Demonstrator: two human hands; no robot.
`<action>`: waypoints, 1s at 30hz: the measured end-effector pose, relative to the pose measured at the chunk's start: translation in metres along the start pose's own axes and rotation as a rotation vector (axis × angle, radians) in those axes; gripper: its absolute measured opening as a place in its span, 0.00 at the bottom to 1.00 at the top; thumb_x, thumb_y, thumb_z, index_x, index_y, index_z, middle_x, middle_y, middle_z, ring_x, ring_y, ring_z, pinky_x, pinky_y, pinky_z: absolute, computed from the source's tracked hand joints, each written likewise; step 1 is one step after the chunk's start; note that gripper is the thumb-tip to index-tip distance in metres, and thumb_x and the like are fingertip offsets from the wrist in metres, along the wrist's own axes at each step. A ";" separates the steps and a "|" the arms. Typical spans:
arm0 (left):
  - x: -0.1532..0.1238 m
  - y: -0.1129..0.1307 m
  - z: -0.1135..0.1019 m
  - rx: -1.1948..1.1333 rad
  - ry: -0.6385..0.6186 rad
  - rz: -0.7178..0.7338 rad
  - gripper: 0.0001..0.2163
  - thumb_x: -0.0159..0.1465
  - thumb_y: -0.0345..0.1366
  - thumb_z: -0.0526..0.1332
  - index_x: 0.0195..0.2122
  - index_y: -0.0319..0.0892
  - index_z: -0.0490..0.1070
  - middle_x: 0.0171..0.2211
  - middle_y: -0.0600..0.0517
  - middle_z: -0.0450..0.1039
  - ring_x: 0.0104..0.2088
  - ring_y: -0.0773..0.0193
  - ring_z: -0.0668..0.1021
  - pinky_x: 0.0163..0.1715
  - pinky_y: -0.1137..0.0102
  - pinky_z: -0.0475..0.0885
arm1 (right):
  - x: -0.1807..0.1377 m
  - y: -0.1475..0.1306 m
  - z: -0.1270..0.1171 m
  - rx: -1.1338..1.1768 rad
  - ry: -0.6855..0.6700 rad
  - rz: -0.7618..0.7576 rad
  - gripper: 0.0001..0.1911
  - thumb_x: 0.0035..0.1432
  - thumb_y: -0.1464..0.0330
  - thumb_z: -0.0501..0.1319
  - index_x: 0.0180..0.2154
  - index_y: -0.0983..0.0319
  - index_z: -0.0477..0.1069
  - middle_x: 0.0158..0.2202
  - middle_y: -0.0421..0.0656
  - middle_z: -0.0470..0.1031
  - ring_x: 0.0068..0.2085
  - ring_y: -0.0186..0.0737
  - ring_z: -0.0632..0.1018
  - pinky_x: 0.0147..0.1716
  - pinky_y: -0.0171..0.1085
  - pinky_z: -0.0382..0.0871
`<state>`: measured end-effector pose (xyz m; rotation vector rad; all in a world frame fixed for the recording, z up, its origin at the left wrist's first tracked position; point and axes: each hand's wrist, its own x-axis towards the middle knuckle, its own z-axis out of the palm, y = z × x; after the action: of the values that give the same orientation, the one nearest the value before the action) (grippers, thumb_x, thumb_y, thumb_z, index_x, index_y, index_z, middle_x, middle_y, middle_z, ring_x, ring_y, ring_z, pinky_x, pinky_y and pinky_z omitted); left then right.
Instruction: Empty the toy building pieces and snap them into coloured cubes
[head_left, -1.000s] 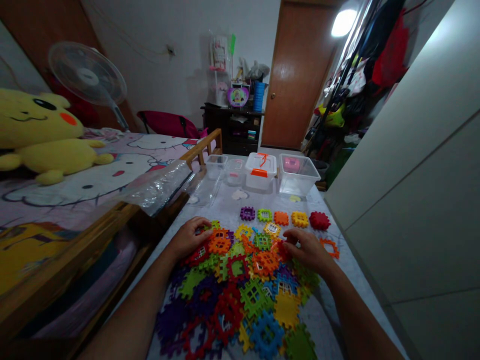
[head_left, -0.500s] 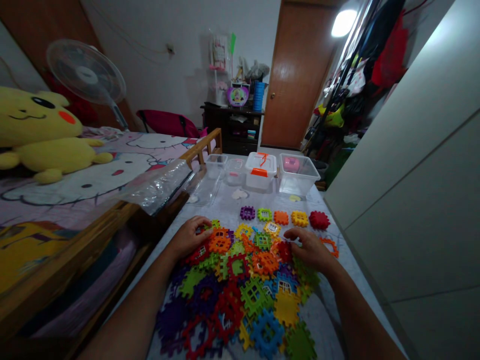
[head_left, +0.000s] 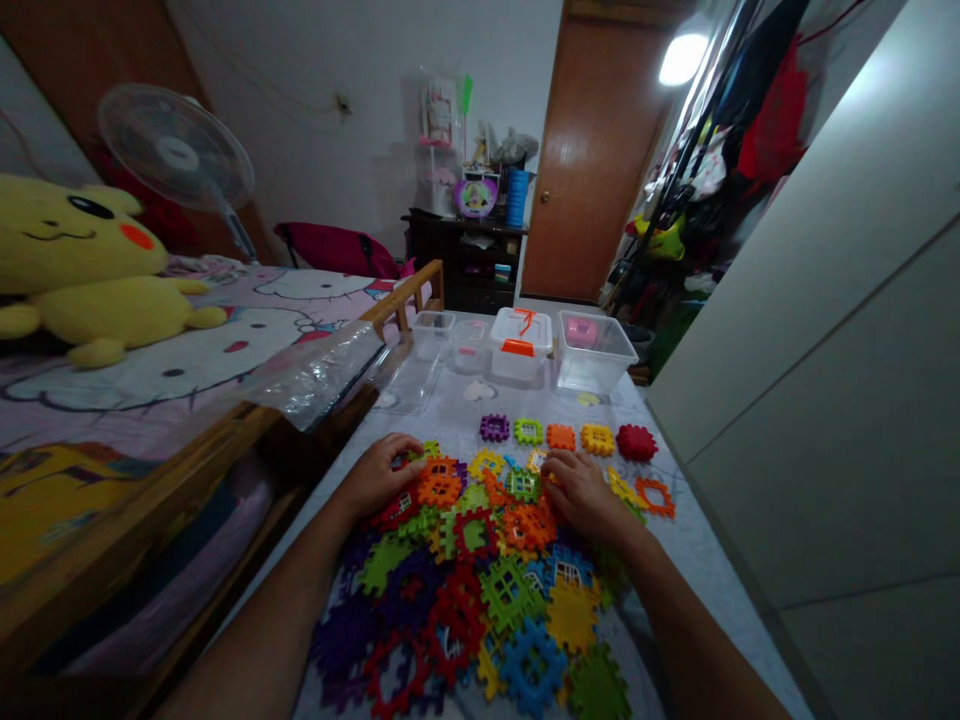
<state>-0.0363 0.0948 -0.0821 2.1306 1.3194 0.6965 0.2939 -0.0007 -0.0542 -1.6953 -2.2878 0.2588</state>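
A heap of coloured interlocking plastic tiles (head_left: pixel 480 580) covers the near part of the grey table (head_left: pixel 697 560). My left hand (head_left: pixel 377 478) lies on the heap's left edge, its fingers loosely bent over red and orange tiles, gripping nothing that I can see. My right hand (head_left: pixel 581 492) rests on the heap's far right side with its fingers curled down by a yellow-and-white tile (head_left: pixel 535 459); what they hold is hidden. Beyond the heap is a row of single tiles: purple (head_left: pixel 495 428), green (head_left: pixel 528 431), orange (head_left: pixel 561 436), yellow (head_left: pixel 598 438) and red (head_left: pixel 637 442).
An orange frame tile (head_left: pixel 655 496) lies right of my right hand. At the table's far end stand small clear tubs (head_left: pixel 433 333), a white box with an orange latch (head_left: pixel 520 343) and a clear bin (head_left: pixel 596 352). A bed with a yellow plush toy (head_left: pixel 90 270) runs along the left; a wall stands on the right.
My right hand has slid left and a little farther away over the heap, uncovering a yellow tile and the orange frame tile. My left hand has stayed where it was.
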 end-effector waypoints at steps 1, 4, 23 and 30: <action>0.000 0.001 0.000 0.002 0.001 -0.002 0.14 0.57 0.47 0.59 0.37 0.42 0.74 0.41 0.47 0.74 0.44 0.54 0.76 0.48 0.62 0.69 | 0.001 -0.001 0.001 -0.003 0.000 0.009 0.08 0.61 0.72 0.54 0.38 0.61 0.71 0.42 0.46 0.73 0.44 0.42 0.70 0.46 0.41 0.62; -0.001 0.003 -0.001 0.008 -0.006 -0.005 0.14 0.57 0.47 0.59 0.37 0.42 0.74 0.41 0.47 0.74 0.44 0.54 0.76 0.48 0.62 0.69 | 0.001 -0.001 0.005 -0.011 0.025 0.053 0.05 0.56 0.74 0.56 0.36 0.61 0.69 0.39 0.45 0.72 0.42 0.42 0.70 0.43 0.40 0.62; 0.001 -0.006 -0.009 -0.397 0.048 -0.200 0.21 0.56 0.54 0.60 0.39 0.40 0.74 0.40 0.47 0.77 0.43 0.54 0.77 0.49 0.60 0.68 | -0.005 0.011 -0.004 0.339 0.132 0.232 0.12 0.59 0.68 0.53 0.42 0.61 0.71 0.33 0.43 0.75 0.33 0.39 0.75 0.35 0.38 0.69; -0.001 -0.002 -0.005 -0.664 0.057 -0.306 0.24 0.55 0.57 0.60 0.40 0.39 0.74 0.50 0.43 0.74 0.49 0.52 0.75 0.49 0.59 0.69 | 0.002 0.005 -0.002 0.087 0.175 0.154 0.11 0.56 0.72 0.56 0.40 0.63 0.74 0.43 0.49 0.74 0.46 0.46 0.73 0.49 0.44 0.66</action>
<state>-0.0410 0.0956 -0.0795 1.3602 1.1893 0.9108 0.2989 0.0022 -0.0535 -1.7767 -1.9970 0.2283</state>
